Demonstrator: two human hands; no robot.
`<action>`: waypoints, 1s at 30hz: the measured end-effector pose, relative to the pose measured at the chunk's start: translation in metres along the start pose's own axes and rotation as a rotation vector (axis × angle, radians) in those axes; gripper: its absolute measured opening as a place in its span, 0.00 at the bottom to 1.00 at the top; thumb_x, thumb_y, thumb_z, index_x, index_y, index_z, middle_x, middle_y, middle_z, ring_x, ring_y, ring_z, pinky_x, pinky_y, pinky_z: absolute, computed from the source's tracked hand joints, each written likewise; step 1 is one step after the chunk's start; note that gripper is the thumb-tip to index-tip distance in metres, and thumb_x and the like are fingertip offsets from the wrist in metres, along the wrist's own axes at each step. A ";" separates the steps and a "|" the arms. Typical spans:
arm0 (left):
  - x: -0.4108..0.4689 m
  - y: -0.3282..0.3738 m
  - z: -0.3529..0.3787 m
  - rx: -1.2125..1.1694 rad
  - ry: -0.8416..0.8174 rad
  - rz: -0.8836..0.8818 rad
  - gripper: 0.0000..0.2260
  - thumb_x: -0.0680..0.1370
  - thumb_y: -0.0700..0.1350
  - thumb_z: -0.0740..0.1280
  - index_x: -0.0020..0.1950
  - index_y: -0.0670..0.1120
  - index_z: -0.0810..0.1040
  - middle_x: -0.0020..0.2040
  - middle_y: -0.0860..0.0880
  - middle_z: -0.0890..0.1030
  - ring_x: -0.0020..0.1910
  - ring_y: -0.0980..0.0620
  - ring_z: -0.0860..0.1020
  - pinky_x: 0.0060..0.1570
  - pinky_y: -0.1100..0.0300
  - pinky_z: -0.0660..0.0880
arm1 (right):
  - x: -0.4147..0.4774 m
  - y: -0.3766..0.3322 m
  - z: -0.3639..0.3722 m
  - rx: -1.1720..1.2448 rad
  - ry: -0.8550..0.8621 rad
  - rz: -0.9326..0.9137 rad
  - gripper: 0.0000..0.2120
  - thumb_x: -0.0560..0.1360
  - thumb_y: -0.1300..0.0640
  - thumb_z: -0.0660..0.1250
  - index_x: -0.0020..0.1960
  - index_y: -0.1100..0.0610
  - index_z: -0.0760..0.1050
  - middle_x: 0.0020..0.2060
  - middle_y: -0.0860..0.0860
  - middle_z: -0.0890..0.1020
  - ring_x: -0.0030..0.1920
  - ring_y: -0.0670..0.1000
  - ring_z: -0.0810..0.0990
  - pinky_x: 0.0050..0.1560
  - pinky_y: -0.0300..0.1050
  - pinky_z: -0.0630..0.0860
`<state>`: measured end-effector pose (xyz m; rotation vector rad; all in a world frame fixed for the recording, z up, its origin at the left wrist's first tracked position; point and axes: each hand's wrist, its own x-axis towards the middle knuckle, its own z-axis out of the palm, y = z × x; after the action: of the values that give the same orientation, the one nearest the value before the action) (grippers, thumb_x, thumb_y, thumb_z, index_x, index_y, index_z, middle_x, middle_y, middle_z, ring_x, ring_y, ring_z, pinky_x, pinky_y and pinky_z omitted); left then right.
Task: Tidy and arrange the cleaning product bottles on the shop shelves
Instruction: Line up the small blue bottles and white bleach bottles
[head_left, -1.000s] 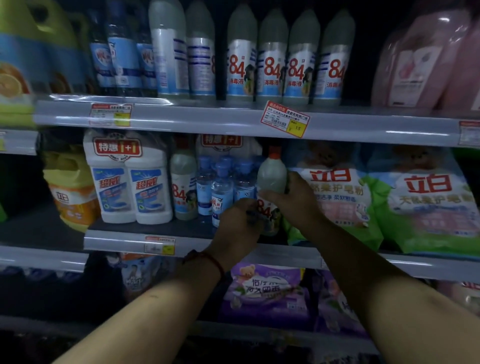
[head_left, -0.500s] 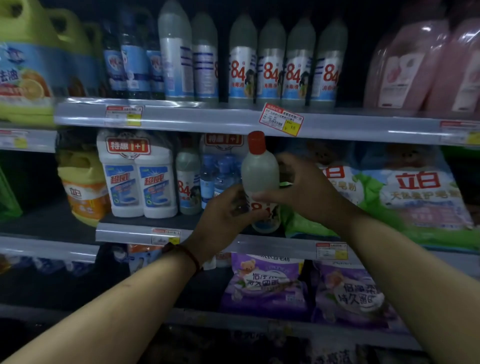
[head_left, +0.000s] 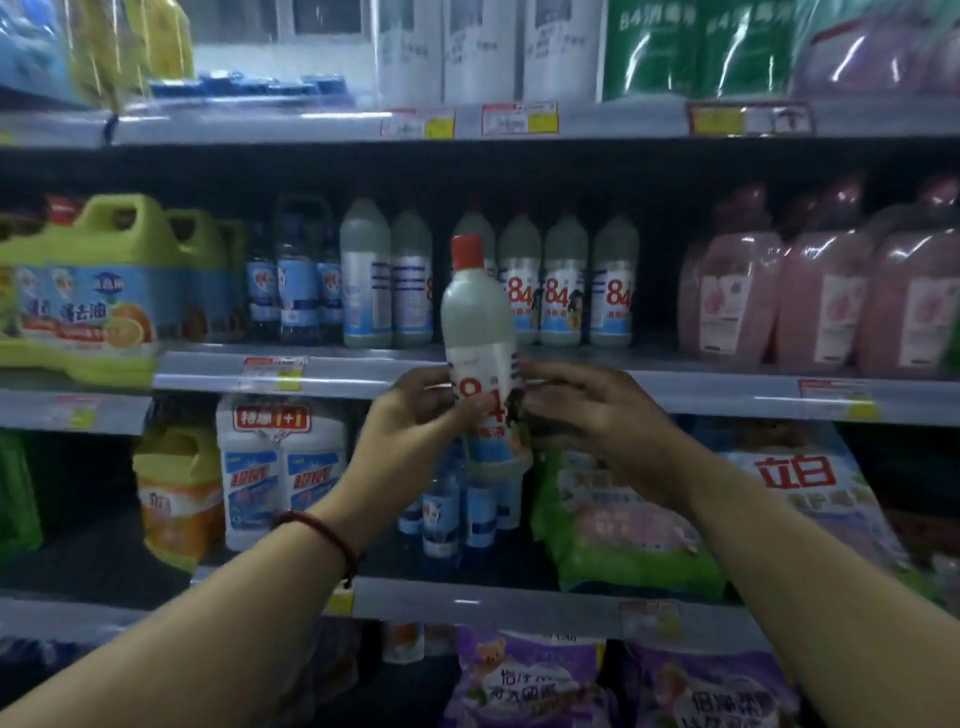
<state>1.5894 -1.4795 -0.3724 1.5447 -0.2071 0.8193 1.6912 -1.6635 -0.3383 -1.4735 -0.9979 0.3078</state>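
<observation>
I am seeing both hands gripping the bottle (head_left: 480, 332) upright. The left hand (head_left: 415, 415) is clasping at nine o'clock, the right hand (head_left: 582, 410) at three.

Red-capped "84" bottle (head_left: 480, 332) upright, before matching shelved bottles (head_left: 566, 283).

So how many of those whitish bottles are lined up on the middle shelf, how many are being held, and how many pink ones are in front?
Whitish bottles in the row: 6
84 bottle held by left hand and right hand: 1
Pink bottles, front row: 3
Total: 10
</observation>
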 end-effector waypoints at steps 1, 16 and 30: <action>0.008 0.006 0.002 -0.002 0.006 -0.001 0.14 0.76 0.39 0.72 0.62 0.37 0.78 0.53 0.41 0.87 0.52 0.45 0.86 0.49 0.58 0.83 | 0.003 -0.005 -0.002 0.018 0.008 -0.013 0.17 0.77 0.60 0.71 0.65 0.56 0.79 0.56 0.53 0.86 0.56 0.53 0.85 0.55 0.49 0.83; 0.134 0.034 0.077 0.212 -0.090 -0.253 0.15 0.76 0.53 0.75 0.51 0.41 0.86 0.45 0.44 0.88 0.44 0.45 0.87 0.44 0.52 0.84 | 0.057 -0.041 -0.092 0.034 0.229 0.073 0.14 0.75 0.56 0.74 0.57 0.63 0.82 0.49 0.57 0.87 0.50 0.55 0.87 0.52 0.53 0.84; 0.225 -0.035 0.139 0.320 -0.184 -0.148 0.12 0.77 0.41 0.74 0.59 0.39 0.81 0.54 0.41 0.86 0.54 0.46 0.85 0.53 0.55 0.82 | 0.113 -0.006 -0.153 -0.226 0.461 0.000 0.10 0.76 0.63 0.72 0.57 0.57 0.79 0.46 0.53 0.87 0.48 0.50 0.86 0.49 0.46 0.84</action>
<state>1.8246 -1.5275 -0.2556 1.9145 -0.0956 0.6134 1.8633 -1.6864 -0.2612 -1.6498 -0.6730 -0.1486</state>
